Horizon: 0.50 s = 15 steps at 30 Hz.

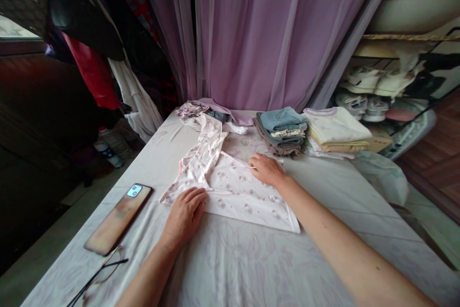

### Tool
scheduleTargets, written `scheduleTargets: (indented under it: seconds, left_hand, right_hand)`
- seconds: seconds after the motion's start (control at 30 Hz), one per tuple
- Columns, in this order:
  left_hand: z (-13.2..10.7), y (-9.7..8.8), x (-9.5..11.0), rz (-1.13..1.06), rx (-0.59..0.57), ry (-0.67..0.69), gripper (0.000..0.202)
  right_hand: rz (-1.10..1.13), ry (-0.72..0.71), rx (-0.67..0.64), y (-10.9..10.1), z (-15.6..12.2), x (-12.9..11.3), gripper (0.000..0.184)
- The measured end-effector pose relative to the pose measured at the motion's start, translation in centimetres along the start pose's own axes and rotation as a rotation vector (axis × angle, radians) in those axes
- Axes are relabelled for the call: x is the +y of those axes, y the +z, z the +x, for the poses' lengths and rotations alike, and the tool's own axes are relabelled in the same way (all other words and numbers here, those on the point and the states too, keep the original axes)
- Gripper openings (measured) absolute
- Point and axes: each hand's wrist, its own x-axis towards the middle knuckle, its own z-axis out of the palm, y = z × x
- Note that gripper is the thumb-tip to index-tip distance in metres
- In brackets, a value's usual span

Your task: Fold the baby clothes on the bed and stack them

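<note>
A small white garment with a pink flower print (235, 187) lies flat on the cloth-covered table (323, 230), one part folded up toward the back. My left hand (185, 213) rests palm down on its near left edge, fingers stretched out. My right hand (266, 169) lies on its far right edge, fingers curled down against the fabric next to a thin strap. Neither hand lifts the cloth.
A phone (120, 217) lies face down at the left, glasses (97, 276) near the front edge. Folded stacks, blue-grey (282, 130) and white-yellow (338, 132), sit at the back right. Loose clothes (206, 113) lie before a purple curtain (266, 34). Shoes (362, 103) sit on shelves to the right.
</note>
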Motion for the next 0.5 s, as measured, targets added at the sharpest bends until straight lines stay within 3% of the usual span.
scheduleTargets:
  seconds: [0.1, 0.2, 0.5]
  left_hand:
    - [-0.1, 0.1, -0.1, -0.011, 0.006, -0.003, 0.027]
    - [-0.1, 0.1, -0.2, -0.016, 0.010, -0.012, 0.027]
    - [-0.2, 0.0, 0.0, -0.013, -0.014, -0.006, 0.027]
  right_hand:
    - [-0.032, -0.031, -0.029, -0.3, -0.6, -0.7, 0.021]
    - [-0.022, 0.069, -0.043, -0.7, 0.1, -1.3, 0.028]
    - [0.083, 0.225, -0.057, -0.5, 2.8, -2.2, 0.023]
